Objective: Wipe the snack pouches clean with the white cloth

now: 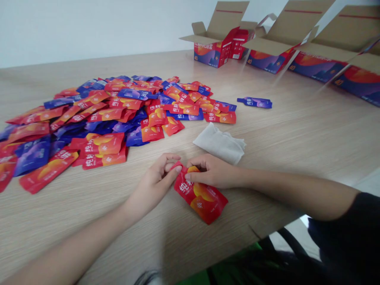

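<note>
A red and orange pouch (204, 196) with white lettering is held in front of me, just over the near part of the table. My left hand (158, 174) pinches its upper left end between thumb and fingers. Close beside it, my right hand (212, 170) is closed on the upper right edge, thumb lying across the pouch's front. The pouch's other end slants down toward the near right. Right behind my right hand lies a folded white cloth (219, 141). The fingertips behind the pouch are hidden.
A wide heap of red and blue pouches (118, 114) spreads over the table's (142, 245) left and middle. One blue pouch (255, 103) lies apart, right of the heap. Several open cartons, including a red and blue carton (208, 53), stand along the back right.
</note>
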`<move>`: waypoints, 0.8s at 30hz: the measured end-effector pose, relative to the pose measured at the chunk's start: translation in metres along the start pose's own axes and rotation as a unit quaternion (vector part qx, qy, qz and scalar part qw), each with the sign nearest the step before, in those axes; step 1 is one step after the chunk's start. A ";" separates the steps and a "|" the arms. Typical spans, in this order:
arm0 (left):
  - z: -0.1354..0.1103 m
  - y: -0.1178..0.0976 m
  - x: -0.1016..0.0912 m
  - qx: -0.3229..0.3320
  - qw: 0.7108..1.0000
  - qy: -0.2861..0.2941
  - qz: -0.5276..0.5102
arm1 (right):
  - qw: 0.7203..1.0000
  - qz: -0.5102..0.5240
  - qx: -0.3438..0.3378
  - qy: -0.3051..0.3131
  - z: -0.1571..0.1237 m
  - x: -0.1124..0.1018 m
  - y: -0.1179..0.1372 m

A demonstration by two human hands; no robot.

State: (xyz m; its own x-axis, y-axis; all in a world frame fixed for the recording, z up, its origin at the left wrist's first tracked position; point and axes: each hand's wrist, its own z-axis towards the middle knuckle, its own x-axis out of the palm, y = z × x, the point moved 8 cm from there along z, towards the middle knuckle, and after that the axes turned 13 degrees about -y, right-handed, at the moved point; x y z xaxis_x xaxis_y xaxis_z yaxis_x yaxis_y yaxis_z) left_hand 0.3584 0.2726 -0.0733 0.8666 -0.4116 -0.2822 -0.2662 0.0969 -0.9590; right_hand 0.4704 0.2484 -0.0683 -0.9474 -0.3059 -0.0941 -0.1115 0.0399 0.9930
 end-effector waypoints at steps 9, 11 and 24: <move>-0.003 -0.009 0.003 0.090 0.995 0.004 0.053 | 0.998 -0.057 0.010 0.020 0.002 0.002 -0.007; -0.001 -0.010 0.001 0.087 0.995 -0.010 0.041 | 0.998 -0.061 -0.006 -0.001 0.002 0.001 -0.005; 0.000 -0.007 0.002 0.096 0.992 0.013 0.083 | 0.997 -0.063 -0.021 -0.042 0.004 -0.002 -0.008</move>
State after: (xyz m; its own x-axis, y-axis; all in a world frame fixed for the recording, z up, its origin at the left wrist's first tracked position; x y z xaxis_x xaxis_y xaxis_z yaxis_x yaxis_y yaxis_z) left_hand 0.3623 0.2710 -0.0675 0.8060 -0.3984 -0.4379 -0.3165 0.3351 -0.8874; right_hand 0.4717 0.2524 -0.0765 -0.9485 -0.2256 -0.2225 -0.2204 -0.0346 0.9748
